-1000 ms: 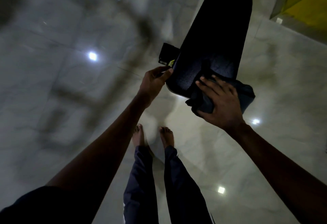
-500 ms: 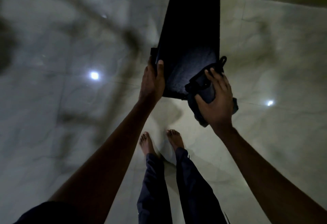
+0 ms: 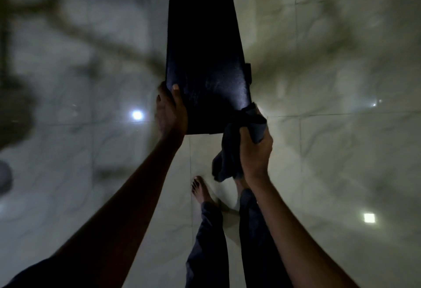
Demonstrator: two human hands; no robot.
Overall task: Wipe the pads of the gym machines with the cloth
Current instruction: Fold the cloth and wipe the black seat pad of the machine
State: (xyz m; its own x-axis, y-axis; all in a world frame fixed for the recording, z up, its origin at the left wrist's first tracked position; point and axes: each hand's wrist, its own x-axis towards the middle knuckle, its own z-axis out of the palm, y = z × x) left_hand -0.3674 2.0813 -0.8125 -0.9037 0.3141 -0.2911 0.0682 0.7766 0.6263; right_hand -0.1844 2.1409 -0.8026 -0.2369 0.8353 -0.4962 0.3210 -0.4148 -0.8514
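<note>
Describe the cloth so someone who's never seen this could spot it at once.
Find the long black textured machine pad running down the middle over the pale marble-tile floor. At its near right corner, the right hand grips a crumpled dark grey-blue cloth. Unlike the stiff pad, it hangs limp.

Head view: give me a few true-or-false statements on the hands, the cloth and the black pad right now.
1. The left hand grips the near left edge of the long black cushioned pad. True.
2. The right hand holds the dark grey cloth at the pad's far end. False: it is at the near right corner.
3. The cloth lies spread flat over the pad. False: it is bunched, its tail hanging below the hand.
4. The person's bare feet stand on the pale glossy tiled floor. True.
</note>
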